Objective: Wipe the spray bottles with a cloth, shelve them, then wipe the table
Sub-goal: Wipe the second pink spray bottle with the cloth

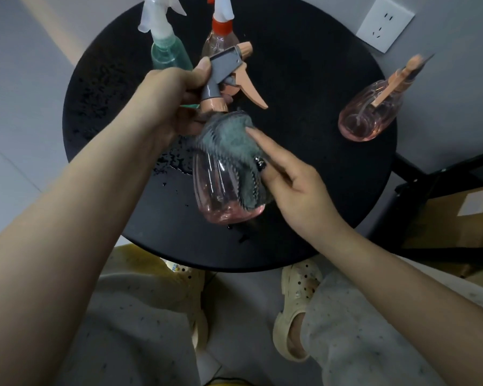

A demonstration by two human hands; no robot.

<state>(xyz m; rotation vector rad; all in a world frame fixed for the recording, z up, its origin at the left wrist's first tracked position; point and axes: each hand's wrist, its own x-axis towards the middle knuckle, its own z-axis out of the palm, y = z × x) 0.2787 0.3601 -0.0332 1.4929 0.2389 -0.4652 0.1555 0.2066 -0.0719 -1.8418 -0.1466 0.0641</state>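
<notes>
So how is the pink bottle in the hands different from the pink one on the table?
The held pink bottle is lifted above the round table, gripped at its neck by the left hand, with a grey cloth pressed on it by the right hand. The other pink bottle stands untouched on the table. Both are see-through pink with peach triggers.

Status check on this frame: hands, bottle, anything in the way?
Left hand grips pink bottle at neck. Right hand presses grey cloth on its side. Three bottles on table. Nothing obstructing.
</notes>
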